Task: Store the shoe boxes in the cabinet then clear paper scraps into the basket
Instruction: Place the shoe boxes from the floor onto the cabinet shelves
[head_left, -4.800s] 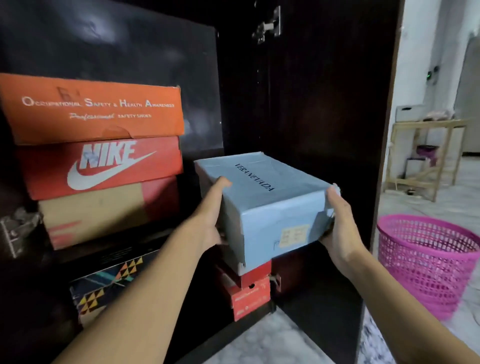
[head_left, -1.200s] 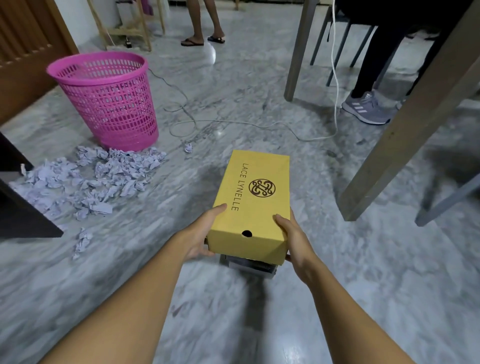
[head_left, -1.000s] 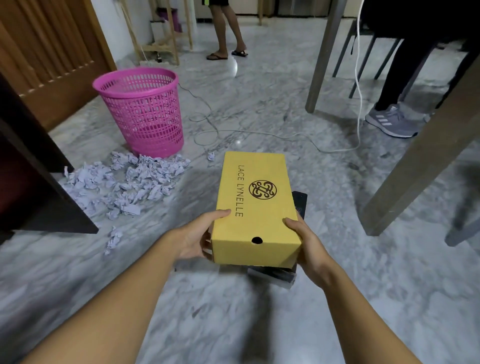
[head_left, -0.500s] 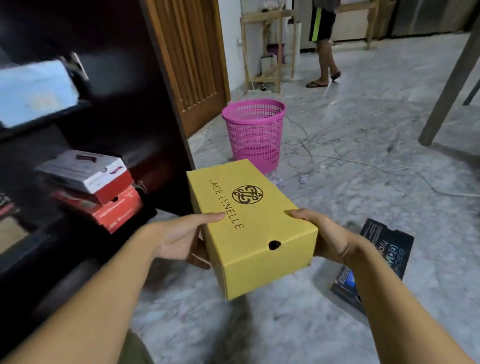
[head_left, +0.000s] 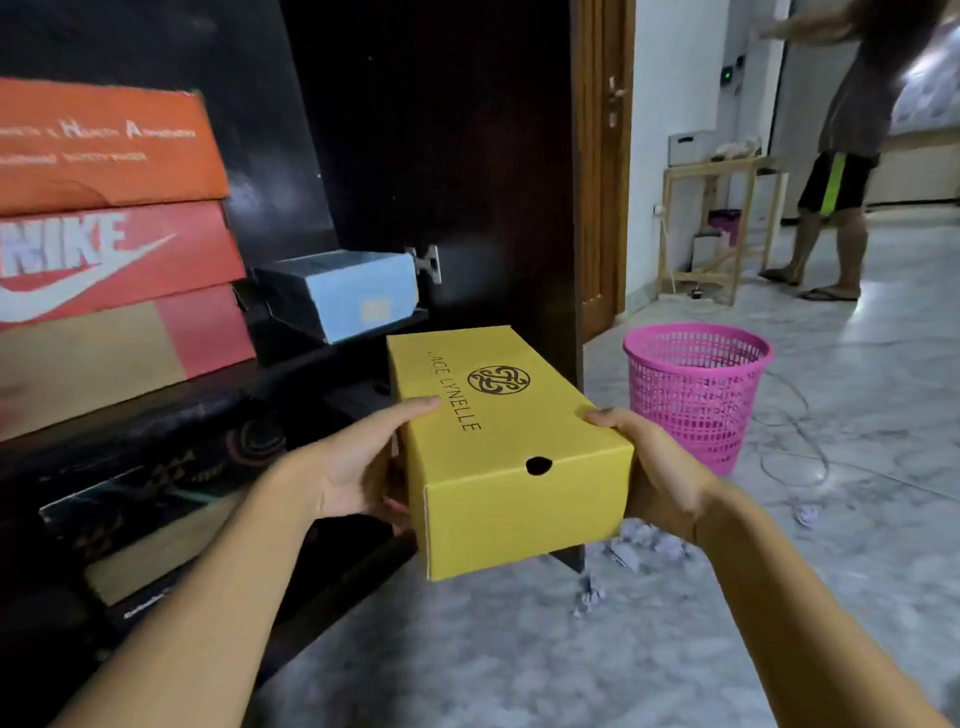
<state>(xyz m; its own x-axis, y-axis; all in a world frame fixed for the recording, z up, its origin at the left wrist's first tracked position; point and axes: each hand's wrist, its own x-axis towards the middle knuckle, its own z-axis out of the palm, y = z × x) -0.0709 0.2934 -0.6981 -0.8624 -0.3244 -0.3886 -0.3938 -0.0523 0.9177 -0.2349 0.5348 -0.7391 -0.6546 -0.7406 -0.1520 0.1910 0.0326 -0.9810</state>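
Both our hands clamp yellow shoe box (head_left: 498, 447) in air before open cabinet (head_left: 441, 156): left hand (head_left: 358, 467) on its 9 o'clock side, thumb over lid; right hand (head_left: 660, 467) on 3 o'clock side. Box long axis runs 5 to 11 o'clock, far end toward cabinet shelf, holed end facing us. Pink basket (head_left: 696, 389) at 2 o'clock, paper scraps (head_left: 649, 545) on floor under box.

Dim indoor light; dark cabinet (head_left: 441, 130) interior swallows detail. Brighter room at right, sheen on marble floor (head_left: 857, 415). Motion blur softens box lettering at left; wide-angle bending at edges.
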